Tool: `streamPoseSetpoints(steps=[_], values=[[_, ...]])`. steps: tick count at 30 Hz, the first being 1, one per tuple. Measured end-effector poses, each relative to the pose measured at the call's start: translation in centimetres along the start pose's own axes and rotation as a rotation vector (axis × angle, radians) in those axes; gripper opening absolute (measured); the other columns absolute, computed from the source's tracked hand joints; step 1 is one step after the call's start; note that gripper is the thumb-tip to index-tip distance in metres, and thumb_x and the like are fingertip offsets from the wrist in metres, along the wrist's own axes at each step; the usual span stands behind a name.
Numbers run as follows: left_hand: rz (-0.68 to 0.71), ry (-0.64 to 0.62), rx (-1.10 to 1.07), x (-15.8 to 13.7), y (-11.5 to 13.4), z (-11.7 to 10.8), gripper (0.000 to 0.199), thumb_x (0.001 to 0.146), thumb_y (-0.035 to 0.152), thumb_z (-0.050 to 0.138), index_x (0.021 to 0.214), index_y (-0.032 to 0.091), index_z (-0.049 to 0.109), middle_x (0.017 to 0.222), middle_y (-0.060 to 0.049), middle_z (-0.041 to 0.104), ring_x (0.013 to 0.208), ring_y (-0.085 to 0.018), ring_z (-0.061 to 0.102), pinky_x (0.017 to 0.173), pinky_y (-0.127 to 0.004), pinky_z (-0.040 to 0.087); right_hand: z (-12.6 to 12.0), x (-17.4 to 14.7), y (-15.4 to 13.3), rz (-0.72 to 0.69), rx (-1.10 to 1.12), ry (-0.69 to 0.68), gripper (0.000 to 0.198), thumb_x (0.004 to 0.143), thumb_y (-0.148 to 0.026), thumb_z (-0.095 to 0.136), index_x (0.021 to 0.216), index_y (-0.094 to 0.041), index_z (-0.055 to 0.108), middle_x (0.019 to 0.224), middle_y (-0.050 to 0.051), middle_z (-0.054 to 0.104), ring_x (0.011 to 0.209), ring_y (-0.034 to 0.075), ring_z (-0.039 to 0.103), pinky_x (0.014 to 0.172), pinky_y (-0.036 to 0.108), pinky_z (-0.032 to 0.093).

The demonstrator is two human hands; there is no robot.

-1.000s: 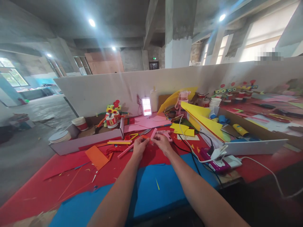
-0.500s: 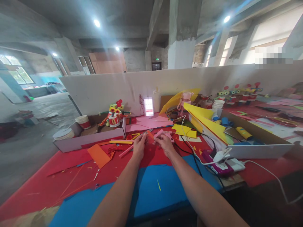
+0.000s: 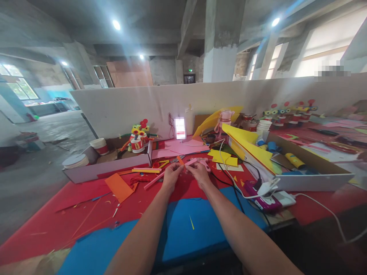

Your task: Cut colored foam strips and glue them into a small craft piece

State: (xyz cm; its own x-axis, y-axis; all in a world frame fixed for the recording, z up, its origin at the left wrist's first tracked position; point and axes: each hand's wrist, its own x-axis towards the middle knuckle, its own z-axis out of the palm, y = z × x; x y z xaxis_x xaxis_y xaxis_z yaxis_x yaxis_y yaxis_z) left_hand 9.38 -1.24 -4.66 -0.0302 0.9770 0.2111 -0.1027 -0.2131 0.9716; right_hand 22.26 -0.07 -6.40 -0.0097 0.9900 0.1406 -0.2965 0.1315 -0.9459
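Observation:
My left hand [image 3: 172, 175] and my right hand [image 3: 200, 175] are close together over the red table covering, fingers closed. A small orange paper strip [image 3: 180, 160] slants up from between the fingertips, at my left hand's fingers. My right hand pinches a pink paper strip [image 3: 190, 162], which meets the orange one near the fingertips. Whether the two strips are joined is too small to tell. Just behind my right hand lies a pink glue gun [image 3: 205, 163], partly hidden. Pink and yellow strips [image 3: 146, 170] lie left of my left hand.
Orange paper [image 3: 118, 186] lies left and blue sheets [image 3: 197, 225] in front. A paper-cup robot figure [image 3: 138, 140] stands in the left box [image 3: 114, 168]. A purple power strip [image 3: 265, 200] with cables and a right box [image 3: 315, 182] flank the right side. A white partition [image 3: 129, 103] stands behind.
My left hand has moved right, in toward my right hand, and its fingers now meet the orange strip. The orange strip has tilted and shifted slightly left. My right hand has barely moved.

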Motion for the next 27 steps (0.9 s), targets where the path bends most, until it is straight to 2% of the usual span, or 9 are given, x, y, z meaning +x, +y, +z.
streamPoseSetpoints(steps=[7, 10, 14, 19, 27], values=[[-0.022, 0.041, -0.045, 0.2, -0.2, -0.1, 0.031, 0.058, 0.039, 0.081, 0.064, 0.014, 0.063, 0.055, 0.002, 0.057, 0.050, -0.008, 0.047, 0.052, -0.022, 0.034, 0.4, 0.1, -0.5, -0.043, -0.014, 0.053, 0.024, 0.061, -0.040, 0.072, 0.062, -0.019, 0.062, 0.056, -0.001, 0.062, 0.056, 0.015, 0.058, 0.059, 0.028, 0.048], [-0.029, 0.055, -0.124, 0.2, -0.1, -0.3, 0.030, 0.057, 0.036, 0.081, 0.061, 0.015, 0.061, 0.053, 0.003, 0.055, 0.049, -0.007, 0.045, 0.051, -0.021, 0.032, 0.2, 0.2, -1.1, -0.011, 0.150, 0.071, 0.021, 0.062, -0.039, 0.070, 0.068, -0.020, 0.062, 0.063, -0.001, 0.064, 0.059, 0.015, 0.059, 0.062, 0.029, 0.051], [-0.055, -0.005, -0.188, 0.1, 0.0, -0.2, 0.028, 0.057, 0.034, 0.082, 0.063, 0.015, 0.062, 0.055, 0.002, 0.056, 0.050, -0.008, 0.046, 0.052, -0.022, 0.032, 0.2, 0.0, -1.2, 0.096, 0.341, 0.014, 0.025, 0.055, -0.035, 0.076, 0.069, -0.021, 0.061, 0.065, -0.002, 0.065, 0.057, 0.013, 0.058, 0.062, 0.029, 0.052], [-0.081, -0.020, -0.167, 0.1, -0.1, -0.1, 0.028, 0.057, 0.034, 0.082, 0.063, 0.014, 0.063, 0.055, 0.002, 0.057, 0.050, -0.008, 0.047, 0.052, -0.021, 0.034, 0.5, -0.5, -0.9, 0.141, 0.339, -0.144, 0.033, 0.051, -0.039, 0.084, 0.069, -0.019, 0.064, 0.063, -0.003, 0.062, 0.059, 0.012, 0.057, 0.064, 0.029, 0.052], [-0.128, 0.020, -0.171, -0.1, 0.0, 0.0, 0.029, 0.050, 0.032, 0.085, 0.063, 0.013, 0.067, 0.052, 0.000, 0.060, 0.046, -0.008, 0.048, 0.048, -0.021, 0.035, 0.3, -0.3, -0.2, 0.117, 0.286, -0.118, 0.036, 0.052, -0.042, 0.085, 0.074, -0.018, 0.068, 0.066, -0.002, 0.064, 0.063, 0.013, 0.059, 0.065, 0.030, 0.053]])
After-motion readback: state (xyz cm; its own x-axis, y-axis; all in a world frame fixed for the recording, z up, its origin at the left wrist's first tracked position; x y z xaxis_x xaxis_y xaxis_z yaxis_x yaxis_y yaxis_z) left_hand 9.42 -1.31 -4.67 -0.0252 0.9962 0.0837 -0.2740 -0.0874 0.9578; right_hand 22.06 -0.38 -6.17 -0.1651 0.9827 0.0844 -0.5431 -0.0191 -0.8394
